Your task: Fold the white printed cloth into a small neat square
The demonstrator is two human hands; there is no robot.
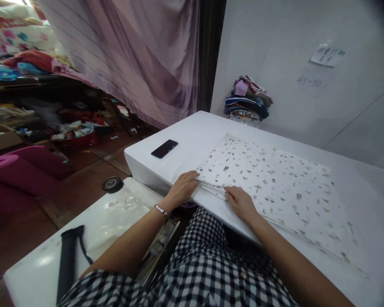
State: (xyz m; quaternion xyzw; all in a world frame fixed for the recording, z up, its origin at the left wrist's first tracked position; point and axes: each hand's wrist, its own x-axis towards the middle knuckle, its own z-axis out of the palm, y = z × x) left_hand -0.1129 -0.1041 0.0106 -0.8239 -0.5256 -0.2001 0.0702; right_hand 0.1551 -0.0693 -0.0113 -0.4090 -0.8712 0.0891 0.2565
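Note:
A white fabric (259, 175) with a small grey print lies folded in layers along the near side of the white table (192, 132). My left hand (184, 186) is at its left near corner, fingers closed on the layered edge. A short way to the right, my right hand (240, 202) pinches the same near edge, thumb and fingers together. Between the two hands the stacked fold edges show. The fingertips under the cloth are hidden.
A black phone (164, 148) lies on the table's left part. Folded clothes (247, 100) are piled against the wall. A lower white table (35, 264) at left bears a tape roll (112, 184), clear plastic and a black umbrella-like pouch (68, 260). A pink curtain (141, 51) hangs behind.

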